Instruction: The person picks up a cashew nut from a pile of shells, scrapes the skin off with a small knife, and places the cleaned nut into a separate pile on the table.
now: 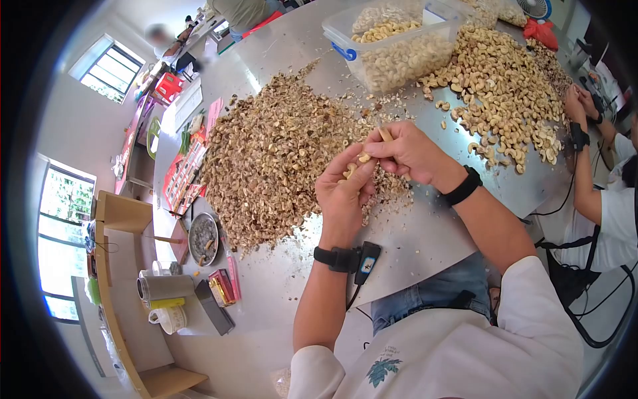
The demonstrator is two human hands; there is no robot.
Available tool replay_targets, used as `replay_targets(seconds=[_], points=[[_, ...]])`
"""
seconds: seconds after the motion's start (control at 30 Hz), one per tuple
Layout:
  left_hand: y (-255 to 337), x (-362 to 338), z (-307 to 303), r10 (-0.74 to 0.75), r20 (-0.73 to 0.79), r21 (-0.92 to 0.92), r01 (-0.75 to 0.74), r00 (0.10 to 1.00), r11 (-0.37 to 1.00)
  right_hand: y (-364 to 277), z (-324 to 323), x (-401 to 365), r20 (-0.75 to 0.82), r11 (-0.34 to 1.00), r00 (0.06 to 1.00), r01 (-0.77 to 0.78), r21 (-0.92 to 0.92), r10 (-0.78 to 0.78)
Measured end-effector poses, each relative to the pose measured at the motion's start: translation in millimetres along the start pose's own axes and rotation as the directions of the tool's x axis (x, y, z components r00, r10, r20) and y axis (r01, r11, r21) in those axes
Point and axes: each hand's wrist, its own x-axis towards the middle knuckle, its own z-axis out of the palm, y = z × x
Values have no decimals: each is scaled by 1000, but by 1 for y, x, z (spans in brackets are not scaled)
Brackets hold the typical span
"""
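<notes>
My left hand [344,186] is closed around cashew nuts, with one pale cashew [364,157] pinched at the thumb and fingertips. Right against it, my right hand [413,154] grips a slim tool with a tan handle [385,134]; its working end is hidden by my fingers at the nut. Both hands are above the near right edge of a large heap of brown broken cashew pieces and husks [272,153]. Loose crumbs lie on the metal table [405,249] under my wrists.
A clear plastic tub [399,60] of cashews stands at the back beside a spread pile of whole cashews [498,93]. To the left are a metal ashtray dish [203,239], a dark phone [214,309] and a steel cup [166,287]. A co-worker's hands [578,103] are at the right.
</notes>
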Motion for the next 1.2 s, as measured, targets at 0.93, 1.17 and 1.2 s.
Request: replay_targets(seconds=[0.93,1.17,1.2], points=[[0,7,-10,-84,76,-204,98,994,974,5,-36,5,-268,859,863,297,-416,-428],[1,6,-8,-70,58,-171,80,996,982,13,-27,4,-190,862,890,316,-397,-414],[2,6,-8,-73,56,-167,81,996,983,14,-27,5,-189,850,885,319,-420,-426]])
